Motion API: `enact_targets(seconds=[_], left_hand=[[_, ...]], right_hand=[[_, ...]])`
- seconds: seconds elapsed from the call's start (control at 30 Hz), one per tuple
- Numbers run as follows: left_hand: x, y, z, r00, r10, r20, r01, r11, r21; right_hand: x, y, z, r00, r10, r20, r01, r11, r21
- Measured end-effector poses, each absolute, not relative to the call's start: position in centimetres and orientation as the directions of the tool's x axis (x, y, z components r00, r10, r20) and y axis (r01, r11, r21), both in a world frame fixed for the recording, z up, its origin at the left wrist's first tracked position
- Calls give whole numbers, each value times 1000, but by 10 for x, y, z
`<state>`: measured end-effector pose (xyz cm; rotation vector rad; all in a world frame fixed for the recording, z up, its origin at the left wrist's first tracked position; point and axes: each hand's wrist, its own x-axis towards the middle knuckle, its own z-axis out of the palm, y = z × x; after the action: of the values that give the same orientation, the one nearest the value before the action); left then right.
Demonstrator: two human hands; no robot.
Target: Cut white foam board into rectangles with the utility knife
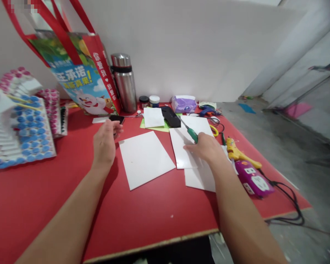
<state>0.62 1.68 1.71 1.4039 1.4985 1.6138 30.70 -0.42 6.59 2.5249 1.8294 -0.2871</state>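
My right hand [206, 146] is closed around the green handle of a tool [192, 135] with a thin metal shaft, like a screwdriver. Its shaft points up and left over white sheets [181, 148] at the right. My left hand [106, 143] hovers above the red table with loosely bent fingers and no visible object in it. A dark phone [117, 119] lies just beyond those fingers. Between my hands, a square white board [146, 160] rests flat on the table. Farther back, a small white square [153, 117] lies on a yellow-green sheet [143, 124].
Foam pieces with blue and pink dots [34, 124] stand at left. A gift bag [79, 77], steel thermos [125, 84], small jars [154, 101] and purple pack [184, 104] line the wall. At right are a yellow glue gun [240, 154], purple box [253, 179] and cables.
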Motion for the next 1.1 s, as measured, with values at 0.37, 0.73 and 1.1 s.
enact_targets(seconds=[0.37,0.73,1.1], left_hand=[[27,-2,6,410,912,-27,859,-376,347],[14,14,10,-311,888,338,213,-282,936],[14,13,13,-416,825,383,115,-370,922]], right_hand=[[317,2,60,303,939,-164,920,-333,-205],[323,-3,74,282,922,-264,579,-383,-720],[266,-6,50,1,977,-215,405,-197,-893]])
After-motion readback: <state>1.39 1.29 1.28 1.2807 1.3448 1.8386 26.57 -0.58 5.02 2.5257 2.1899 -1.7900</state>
